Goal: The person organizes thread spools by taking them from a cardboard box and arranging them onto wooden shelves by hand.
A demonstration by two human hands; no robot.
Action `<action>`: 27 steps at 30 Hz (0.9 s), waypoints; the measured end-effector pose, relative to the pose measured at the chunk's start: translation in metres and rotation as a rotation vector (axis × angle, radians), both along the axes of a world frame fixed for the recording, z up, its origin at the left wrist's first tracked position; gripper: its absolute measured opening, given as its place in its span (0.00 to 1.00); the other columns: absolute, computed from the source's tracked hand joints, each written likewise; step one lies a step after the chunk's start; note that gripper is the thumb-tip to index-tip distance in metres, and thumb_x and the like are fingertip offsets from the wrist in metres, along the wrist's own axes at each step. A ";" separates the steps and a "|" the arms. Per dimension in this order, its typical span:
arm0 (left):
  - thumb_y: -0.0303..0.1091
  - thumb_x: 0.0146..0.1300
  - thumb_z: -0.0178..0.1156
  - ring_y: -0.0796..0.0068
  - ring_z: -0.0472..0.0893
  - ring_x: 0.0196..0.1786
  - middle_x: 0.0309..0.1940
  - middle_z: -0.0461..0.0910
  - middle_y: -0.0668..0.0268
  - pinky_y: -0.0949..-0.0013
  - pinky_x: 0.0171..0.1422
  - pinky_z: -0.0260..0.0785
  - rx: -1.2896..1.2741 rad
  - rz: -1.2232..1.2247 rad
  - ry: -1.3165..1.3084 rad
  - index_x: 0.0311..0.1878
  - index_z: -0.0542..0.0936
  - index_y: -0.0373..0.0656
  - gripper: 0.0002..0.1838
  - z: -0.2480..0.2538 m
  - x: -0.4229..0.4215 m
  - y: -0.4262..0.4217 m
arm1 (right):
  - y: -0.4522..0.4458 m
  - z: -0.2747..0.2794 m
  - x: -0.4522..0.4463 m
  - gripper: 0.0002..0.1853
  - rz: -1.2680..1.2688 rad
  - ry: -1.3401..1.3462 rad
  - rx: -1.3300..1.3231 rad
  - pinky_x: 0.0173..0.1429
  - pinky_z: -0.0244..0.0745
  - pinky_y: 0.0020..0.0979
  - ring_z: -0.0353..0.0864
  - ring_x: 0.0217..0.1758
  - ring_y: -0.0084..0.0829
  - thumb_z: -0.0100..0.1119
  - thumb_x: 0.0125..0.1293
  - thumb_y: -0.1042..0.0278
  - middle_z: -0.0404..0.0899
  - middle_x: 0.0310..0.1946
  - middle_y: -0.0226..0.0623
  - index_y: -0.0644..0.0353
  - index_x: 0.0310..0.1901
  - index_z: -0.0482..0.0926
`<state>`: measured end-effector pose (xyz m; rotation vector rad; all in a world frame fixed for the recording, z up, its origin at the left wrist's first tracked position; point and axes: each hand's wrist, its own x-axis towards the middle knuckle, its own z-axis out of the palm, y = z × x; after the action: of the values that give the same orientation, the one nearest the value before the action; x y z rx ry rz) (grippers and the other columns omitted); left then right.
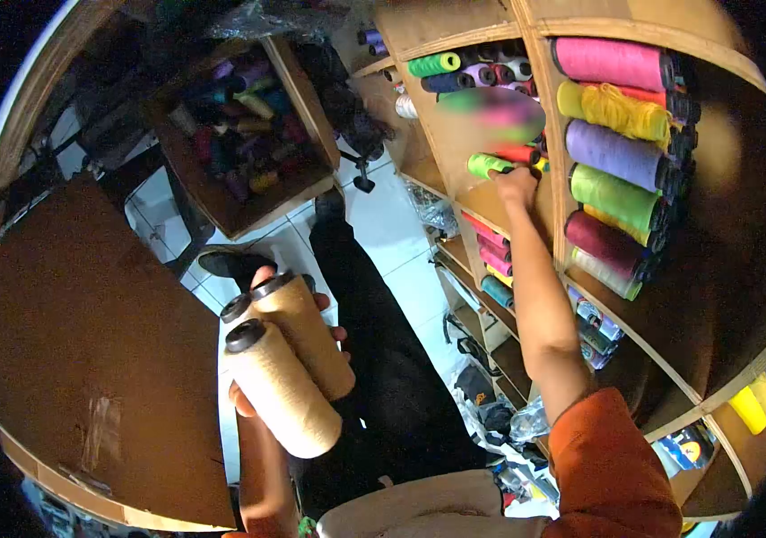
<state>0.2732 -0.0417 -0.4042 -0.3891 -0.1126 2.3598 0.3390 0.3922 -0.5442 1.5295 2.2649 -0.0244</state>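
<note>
My left hand [243, 400] is wrapped round three thread spools held together, with its fingertips showing at their far sides. The front spool [284, 390] is pale cream; a tan spool [307, 332] lies against it, and a third is mostly hidden behind them. All have dark end caps. My right hand [517, 186] reaches into a shelf compartment, its fingers closed at the dark end of a lime-green thread spool [489, 166]. Red and yellow spools lie just behind that hand. A blurred patch covers part of the stack above it.
The wooden shelf [540, 90] holds more spools, including a pink one [607, 63] and a purple one [614, 154]. A wooden box [307, 117] of mixed spools stands beyond a brown tabletop [96, 359]. Plastic bags [531, 420] lie low on the right.
</note>
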 end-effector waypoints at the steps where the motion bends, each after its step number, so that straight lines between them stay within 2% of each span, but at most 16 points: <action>1: 0.40 0.34 0.81 0.40 0.70 0.61 0.65 0.58 0.43 0.42 0.61 0.70 0.007 0.004 0.018 0.74 0.48 0.57 0.65 -0.002 -0.001 0.001 | -0.001 0.000 0.004 0.26 -0.035 -0.024 0.056 0.50 0.78 0.43 0.83 0.44 0.49 0.74 0.44 0.50 0.82 0.40 0.52 0.59 0.42 0.81; 3: 0.42 0.35 0.81 0.42 0.70 0.62 0.65 0.59 0.45 0.43 0.62 0.70 -0.052 -0.017 -0.009 0.74 0.48 0.57 0.64 -0.003 0.001 -0.003 | -0.005 -0.006 0.008 0.25 -0.103 -0.065 0.156 0.50 0.78 0.43 0.83 0.45 0.48 0.73 0.45 0.51 0.82 0.39 0.53 0.60 0.40 0.81; 8: 0.45 0.38 0.80 0.47 0.70 0.62 0.64 0.61 0.48 0.47 0.63 0.70 -0.184 -0.080 -0.062 0.74 0.49 0.57 0.62 -0.002 0.006 -0.018 | -0.003 0.003 0.006 0.34 -0.148 -0.102 0.135 0.51 0.78 0.46 0.81 0.48 0.51 0.72 0.48 0.54 0.80 0.46 0.54 0.64 0.52 0.70; 11: 0.47 0.38 0.80 0.47 0.70 0.63 0.64 0.62 0.48 0.48 0.62 0.71 -0.208 -0.105 -0.042 0.74 0.50 0.57 0.62 -0.006 0.006 -0.019 | -0.001 -0.005 0.008 0.16 -0.122 -0.163 0.258 0.45 0.81 0.42 0.85 0.44 0.44 0.69 0.53 0.57 0.84 0.39 0.48 0.58 0.39 0.83; 14: 0.49 0.36 0.80 0.47 0.70 0.63 0.64 0.62 0.47 0.48 0.61 0.71 -0.280 -0.094 -0.046 0.74 0.50 0.56 0.62 -0.009 0.010 -0.020 | 0.003 -0.006 0.015 0.13 -0.031 -0.110 0.229 0.46 0.80 0.43 0.84 0.44 0.46 0.67 0.53 0.61 0.83 0.39 0.49 0.59 0.37 0.83; 16: 0.49 0.34 0.80 0.46 0.70 0.63 0.64 0.62 0.46 0.47 0.60 0.72 -0.267 -0.111 -0.049 0.74 0.50 0.55 0.64 -0.009 0.007 -0.015 | 0.008 -0.005 0.017 0.26 -0.041 -0.086 0.156 0.51 0.78 0.44 0.82 0.46 0.51 0.70 0.48 0.59 0.81 0.41 0.55 0.67 0.46 0.73; 18: 0.49 0.33 0.81 0.46 0.69 0.63 0.63 0.62 0.46 0.47 0.60 0.73 -0.275 -0.112 -0.054 0.74 0.50 0.55 0.65 -0.006 0.005 -0.012 | 0.009 -0.008 0.018 0.35 -0.039 -0.058 0.142 0.55 0.75 0.45 0.80 0.48 0.54 0.72 0.45 0.59 0.78 0.43 0.60 0.72 0.50 0.68; 20: 0.48 0.30 0.82 0.45 0.70 0.62 0.64 0.61 0.45 0.46 0.60 0.72 -0.249 -0.109 -0.046 0.74 0.49 0.53 0.67 -0.012 0.008 -0.012 | 0.010 -0.017 0.025 0.36 -0.025 -0.036 0.185 0.57 0.73 0.45 0.77 0.51 0.55 0.72 0.44 0.60 0.76 0.46 0.62 0.74 0.51 0.66; 23: 0.47 0.28 0.81 0.44 0.70 0.62 0.64 0.61 0.44 0.43 0.62 0.70 -0.400 -0.027 -0.067 0.74 0.48 0.50 0.68 -0.014 0.010 -0.003 | 0.002 -0.015 0.023 0.37 0.039 0.034 0.268 0.60 0.71 0.46 0.73 0.54 0.56 0.73 0.44 0.60 0.72 0.49 0.64 0.73 0.51 0.66; 24: 0.46 0.28 0.80 0.44 0.70 0.63 0.64 0.61 0.43 0.42 0.63 0.67 -0.471 -0.108 -0.051 0.74 0.47 0.47 0.69 -0.013 0.008 -0.007 | -0.015 0.000 0.013 0.38 0.029 0.084 0.251 0.61 0.69 0.46 0.71 0.54 0.55 0.74 0.43 0.57 0.69 0.50 0.65 0.72 0.51 0.66; 25: 0.45 0.29 0.79 0.46 0.69 0.64 0.63 0.63 0.42 0.44 0.64 0.66 -0.445 -0.180 0.041 0.74 0.46 0.45 0.68 -0.014 0.002 -0.009 | -0.028 0.004 0.010 0.36 0.215 0.156 0.284 0.58 0.69 0.46 0.73 0.53 0.52 0.73 0.45 0.56 0.74 0.46 0.58 0.69 0.51 0.69; 27: 0.44 0.31 0.78 0.47 0.72 0.61 0.63 0.64 0.43 0.47 0.63 0.67 -0.489 -0.157 0.131 0.74 0.45 0.43 0.68 -0.030 0.004 -0.006 | -0.060 0.023 -0.005 0.27 0.428 0.273 0.050 0.52 0.72 0.42 0.77 0.45 0.42 0.70 0.52 0.57 0.78 0.40 0.46 0.66 0.49 0.73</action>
<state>0.2774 -0.0480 -0.4339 -0.4525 0.5461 2.2312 0.3342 0.3325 -0.5214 1.0864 2.7862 -0.0587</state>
